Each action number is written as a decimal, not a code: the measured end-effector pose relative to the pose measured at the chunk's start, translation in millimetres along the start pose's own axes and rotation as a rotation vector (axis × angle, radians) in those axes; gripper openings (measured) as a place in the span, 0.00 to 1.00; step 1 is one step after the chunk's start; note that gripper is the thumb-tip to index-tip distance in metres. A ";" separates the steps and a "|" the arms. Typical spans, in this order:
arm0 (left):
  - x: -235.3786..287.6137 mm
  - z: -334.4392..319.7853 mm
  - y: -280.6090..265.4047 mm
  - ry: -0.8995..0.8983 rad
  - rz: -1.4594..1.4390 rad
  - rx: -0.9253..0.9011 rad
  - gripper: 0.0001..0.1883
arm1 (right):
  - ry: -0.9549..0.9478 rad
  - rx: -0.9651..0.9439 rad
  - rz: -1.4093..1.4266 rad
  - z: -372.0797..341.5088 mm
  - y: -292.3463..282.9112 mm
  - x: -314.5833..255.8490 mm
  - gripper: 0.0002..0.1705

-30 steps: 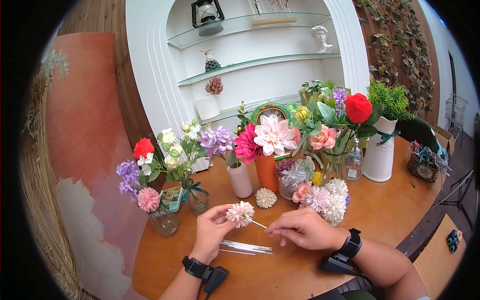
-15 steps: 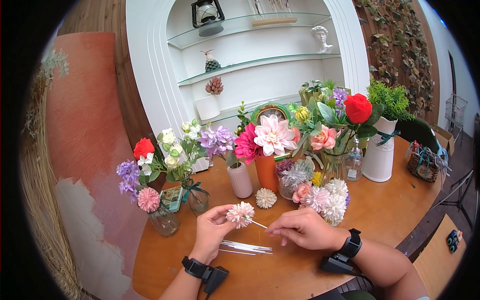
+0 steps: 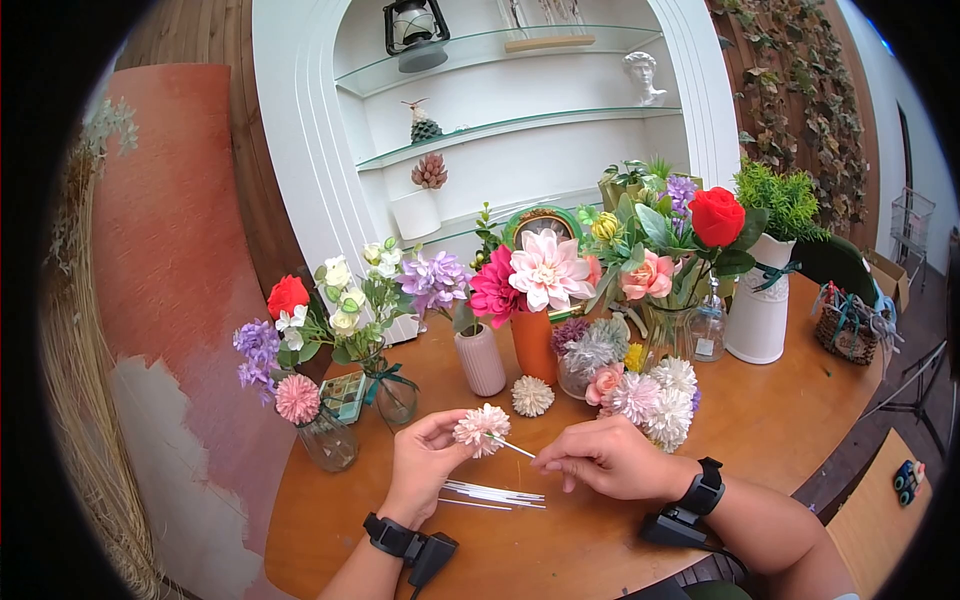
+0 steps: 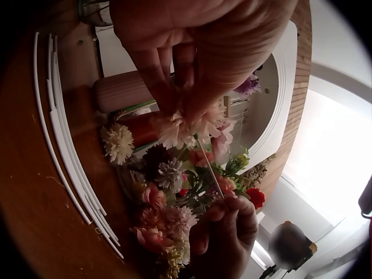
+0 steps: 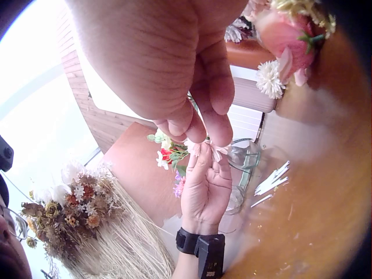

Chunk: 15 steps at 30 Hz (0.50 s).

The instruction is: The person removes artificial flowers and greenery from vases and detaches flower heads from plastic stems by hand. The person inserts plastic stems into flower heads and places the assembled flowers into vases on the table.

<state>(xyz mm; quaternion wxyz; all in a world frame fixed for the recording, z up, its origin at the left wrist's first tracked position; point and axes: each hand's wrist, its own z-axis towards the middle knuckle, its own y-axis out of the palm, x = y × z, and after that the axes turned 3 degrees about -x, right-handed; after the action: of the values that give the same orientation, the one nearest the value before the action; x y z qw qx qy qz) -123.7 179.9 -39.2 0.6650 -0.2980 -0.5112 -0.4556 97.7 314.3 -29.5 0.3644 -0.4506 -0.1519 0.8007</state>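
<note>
My left hand [image 3: 425, 462] pinches a pale pink pompom-shaped artificial flower [image 3: 481, 428] by its petals, above the table. My right hand [image 3: 612, 458] grips a thin white stick [image 3: 516, 447] near its outer end. The stick's other end meets the green base of the flower head. From the left wrist view, the white stick [image 4: 210, 167] runs from the petals down to the right fingertips. Several loose white sticks [image 3: 495, 494] lie on the table just beneath the hands. A cream pompom flower head [image 3: 532, 396] rests on the wood beyond the left hand.
Glass vases [image 3: 328, 442] with flowers stand at the left, beside a small tiled box [image 3: 344, 397]. Behind the hands are a pink ribbed vase [image 3: 480, 362] and an orange vase [image 3: 534, 345]. Pompom flowers [image 3: 668, 418] lie near the right hand; a white vase [image 3: 757, 318] stands farther right.
</note>
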 end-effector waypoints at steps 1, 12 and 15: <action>0.5 -0.1 0.4 -0.003 0.002 0.003 0.21 | -0.001 0.000 -0.002 -0.1 0.0 0.3 0.08; 3.2 -2.3 3.8 0.010 0.021 -0.029 0.19 | -0.007 -0.003 -0.029 0.4 0.1 1.1 0.08; 0.5 -1.9 3.5 0.035 0.014 -0.030 0.19 | 0.001 -0.005 -0.031 -0.1 1.1 1.8 0.08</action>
<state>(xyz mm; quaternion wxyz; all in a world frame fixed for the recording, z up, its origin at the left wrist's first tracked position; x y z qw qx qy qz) -119.7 179.5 -39.0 0.6724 -0.3035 -0.4907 -0.4637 96.6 314.8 -31.3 0.3755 -0.4497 -0.1607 0.7943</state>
